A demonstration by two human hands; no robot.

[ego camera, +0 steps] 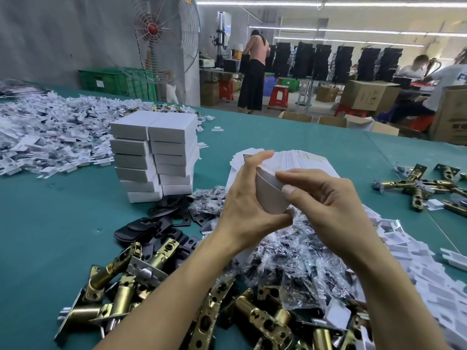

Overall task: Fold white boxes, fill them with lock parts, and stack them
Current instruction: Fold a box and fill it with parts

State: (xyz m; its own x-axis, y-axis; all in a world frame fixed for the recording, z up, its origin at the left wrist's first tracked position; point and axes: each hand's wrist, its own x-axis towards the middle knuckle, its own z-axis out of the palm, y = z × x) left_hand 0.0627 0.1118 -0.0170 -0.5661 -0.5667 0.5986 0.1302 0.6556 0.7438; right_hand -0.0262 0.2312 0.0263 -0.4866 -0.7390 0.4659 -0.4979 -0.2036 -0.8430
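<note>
Both my hands hold one white box [270, 195] in the air above the table's middle. My left hand [249, 198] grips its left side, thumb curled under the bottom. My right hand [326, 198] pinches its top right edge with thumb and fingers. Behind the box lies a fanned pile of flat white box blanks [300, 159]. A two-column stack of folded white boxes [154, 152] stands to the left. Brass latch bolts [131, 281] lie at the near edge, black plates [156, 223] beside them, and bags of screws [298, 261] under my forearms.
Heaps of small white paper pieces cover the green table at far left [50, 132] and near right [417, 269]. More brass latches [424, 188] lie at the right. Beyond the table are a big fan [164, 39], green crates, cardboard boxes and people working.
</note>
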